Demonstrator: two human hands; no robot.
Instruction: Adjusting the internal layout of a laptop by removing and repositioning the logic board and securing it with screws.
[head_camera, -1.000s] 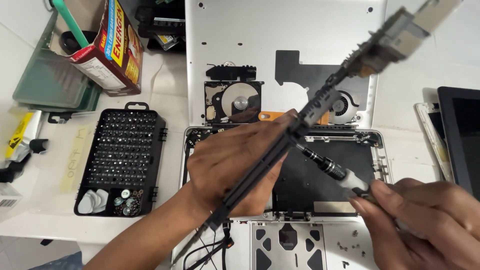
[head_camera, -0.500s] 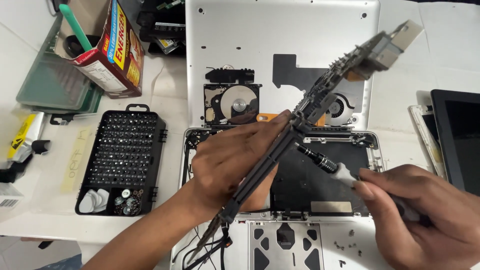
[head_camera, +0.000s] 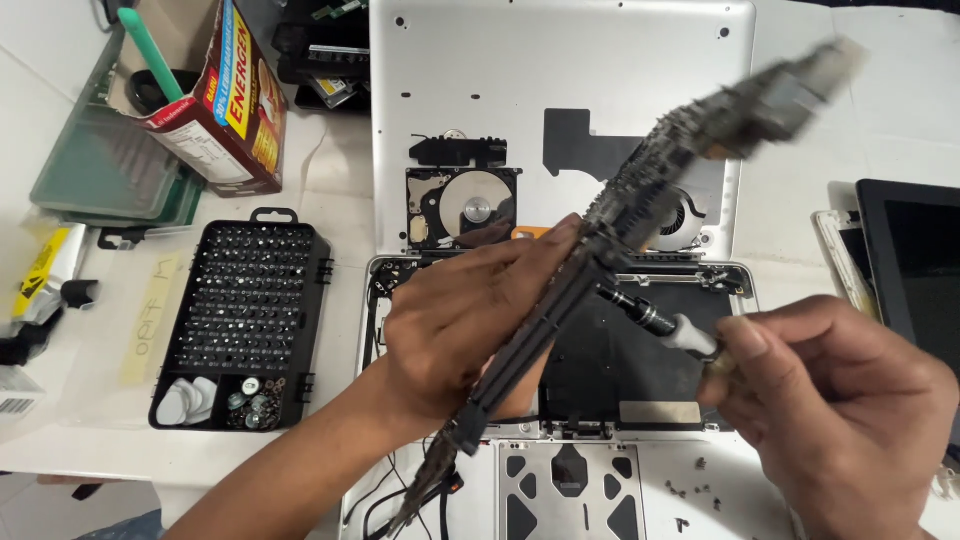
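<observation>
We work over a white table (head_camera: 330, 190) crowded with repair clutter. An opened laptop (head_camera: 560, 100) lies across its middle, the flat silver bottom cover folded back and the dark interior exposed, with a round-plattered hard drive (head_camera: 463, 208) and a fan (head_camera: 683, 215) showing near the hinge. To our left sits a black screwdriver bit case (head_camera: 245, 310), its rows of small metal bits gridded and glinting, and beyond it a red cardboard box (head_camera: 215, 95) and a translucent green tray (head_camera: 100, 170). Tiny screws (head_camera: 690, 490) lie scattered by the trackpad.

Our left hand (head_camera: 465, 320) is closed around a long, narrow circuit board (head_camera: 610, 230), dark, studded with components and seen edge-on. We hold it above the laptop; its long axis runs diagonally, the low end toward us at the lower left, the blurred high end pointing away to the upper right. Our right hand (head_camera: 840, 400) is curled around a slim screwdriver (head_camera: 655, 322) with a grey-and-black handle, its tip pointing left, touching the board.
</observation>
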